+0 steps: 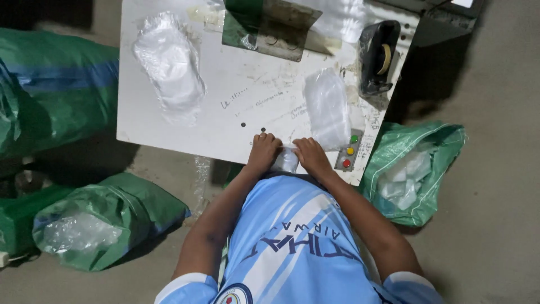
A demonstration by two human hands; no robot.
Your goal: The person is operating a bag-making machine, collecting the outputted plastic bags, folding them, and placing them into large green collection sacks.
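Both my hands meet at the near edge of a scuffed white worktable (236,95). My left hand (262,151) and my right hand (311,156) pinch a small clear plastic packet (286,160) between them, held over the table edge against my light blue shirt. Just beyond my right hand lies a flat stack of clear plastic bags (328,107). A bigger clear bag stuffed with white pieces (169,62) rests on the table's far left.
A box with green, yellow and red buttons (348,151) sits at the table's right edge. A black tape dispenser (378,56) and a metal plate (281,25) stand farther back. Green woven sacks (413,169) (101,219) (50,90) with plastic pieces lie on the concrete floor.
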